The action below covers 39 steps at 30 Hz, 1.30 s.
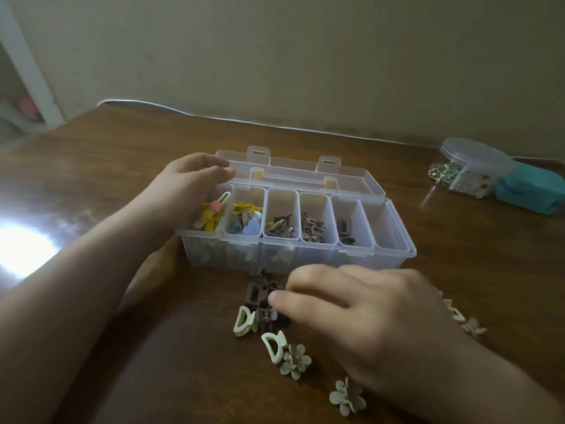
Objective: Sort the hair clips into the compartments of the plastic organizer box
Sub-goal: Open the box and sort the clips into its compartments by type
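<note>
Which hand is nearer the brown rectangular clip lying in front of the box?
Right. The right hand reaches its fingertips right beside the brown rectangular clip; the left hand rests on the organizer box's far-left end.

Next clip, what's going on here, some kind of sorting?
Yes. A person is sorting hair clips into a clear organizer box with its lid open. The left hand rests at the box's left end; the right hand reaches into the loose clips in front of it. Five compartments hold clips; the rightmost compartment looks empty.
</note>
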Each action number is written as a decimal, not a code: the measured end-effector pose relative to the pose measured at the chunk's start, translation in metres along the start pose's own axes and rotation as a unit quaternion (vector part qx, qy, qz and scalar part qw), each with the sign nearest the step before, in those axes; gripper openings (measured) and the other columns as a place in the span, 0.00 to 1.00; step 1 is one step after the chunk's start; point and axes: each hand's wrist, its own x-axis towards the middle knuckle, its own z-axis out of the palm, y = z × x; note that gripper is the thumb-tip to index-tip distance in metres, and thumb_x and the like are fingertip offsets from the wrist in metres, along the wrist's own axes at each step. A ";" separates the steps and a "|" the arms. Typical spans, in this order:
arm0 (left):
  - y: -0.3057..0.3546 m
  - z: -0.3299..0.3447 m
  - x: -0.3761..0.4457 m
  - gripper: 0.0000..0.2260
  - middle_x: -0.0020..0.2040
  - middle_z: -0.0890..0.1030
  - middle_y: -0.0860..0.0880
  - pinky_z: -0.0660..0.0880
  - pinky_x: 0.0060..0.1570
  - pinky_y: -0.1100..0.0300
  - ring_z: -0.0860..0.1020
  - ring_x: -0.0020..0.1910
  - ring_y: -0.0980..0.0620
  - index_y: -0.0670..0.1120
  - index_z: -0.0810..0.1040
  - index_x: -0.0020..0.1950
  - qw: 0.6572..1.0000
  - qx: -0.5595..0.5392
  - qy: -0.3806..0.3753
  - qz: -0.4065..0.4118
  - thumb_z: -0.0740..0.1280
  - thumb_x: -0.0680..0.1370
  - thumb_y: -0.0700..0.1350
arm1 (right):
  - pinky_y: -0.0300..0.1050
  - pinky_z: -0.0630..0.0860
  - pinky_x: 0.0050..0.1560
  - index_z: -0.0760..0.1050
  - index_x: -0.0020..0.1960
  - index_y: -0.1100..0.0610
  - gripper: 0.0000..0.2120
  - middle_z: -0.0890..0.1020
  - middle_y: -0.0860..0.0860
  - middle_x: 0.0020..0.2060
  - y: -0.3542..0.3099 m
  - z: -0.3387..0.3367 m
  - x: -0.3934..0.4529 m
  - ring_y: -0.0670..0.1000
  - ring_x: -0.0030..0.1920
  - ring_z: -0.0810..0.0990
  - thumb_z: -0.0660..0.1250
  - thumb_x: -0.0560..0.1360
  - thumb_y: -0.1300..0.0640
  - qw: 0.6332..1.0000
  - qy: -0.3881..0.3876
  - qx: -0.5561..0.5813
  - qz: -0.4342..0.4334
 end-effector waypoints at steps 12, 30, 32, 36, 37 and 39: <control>0.000 0.000 0.002 0.15 0.56 0.83 0.45 0.76 0.58 0.51 0.81 0.56 0.46 0.50 0.80 0.60 1.000 0.018 0.001 0.006 0.72 0.74 0.50 | 0.45 0.74 0.24 0.77 0.58 0.46 0.12 0.81 0.45 0.48 -0.005 0.017 0.006 0.49 0.33 0.78 0.64 0.77 0.45 0.997 -0.070 0.019 0.022; -0.001 -0.004 0.000 0.14 0.57 0.83 0.46 0.76 0.60 0.49 0.81 0.57 0.47 0.51 0.79 0.62 1.000 0.027 -0.013 0.000 0.70 0.76 0.49 | 0.50 0.75 0.40 0.82 0.48 0.56 0.09 0.82 0.49 0.43 0.028 -0.009 -0.003 0.52 0.42 0.79 0.64 0.77 0.55 0.978 0.144 0.069 0.134; 0.000 -0.003 -0.002 0.18 0.56 0.83 0.45 0.77 0.59 0.48 0.81 0.57 0.47 0.51 0.80 0.61 1.000 0.022 -0.010 -0.003 0.73 0.72 0.51 | 0.49 0.74 0.42 0.81 0.48 0.55 0.08 0.81 0.47 0.43 0.039 -0.011 -0.002 0.50 0.44 0.77 0.64 0.77 0.54 0.967 0.152 0.036 0.203; 0.001 -0.002 -0.003 0.12 0.56 0.83 0.44 0.77 0.59 0.49 0.81 0.57 0.47 0.49 0.79 0.62 1.000 0.018 -0.006 0.001 0.68 0.78 0.47 | 0.51 0.74 0.45 0.81 0.47 0.52 0.10 0.80 0.45 0.43 0.047 0.000 0.000 0.49 0.47 0.75 0.62 0.77 0.51 0.965 0.107 0.018 0.239; 0.001 -0.001 -0.002 0.12 0.56 0.83 0.44 0.77 0.57 0.51 0.81 0.57 0.46 0.49 0.79 0.62 1.000 0.019 -0.003 0.002 0.67 0.79 0.47 | 0.52 0.74 0.46 0.82 0.47 0.52 0.11 0.80 0.45 0.43 0.047 0.001 0.000 0.49 0.48 0.76 0.62 0.77 0.50 0.965 0.112 0.023 0.236; 0.002 0.000 -0.002 0.12 0.56 0.82 0.43 0.77 0.54 0.53 0.81 0.57 0.46 0.48 0.79 0.62 1.000 0.020 0.001 0.002 0.67 0.79 0.46 | 0.51 0.73 0.46 0.81 0.48 0.54 0.10 0.81 0.48 0.44 0.045 -0.002 -0.002 0.51 0.48 0.77 0.63 0.77 0.51 0.963 0.139 0.019 0.231</control>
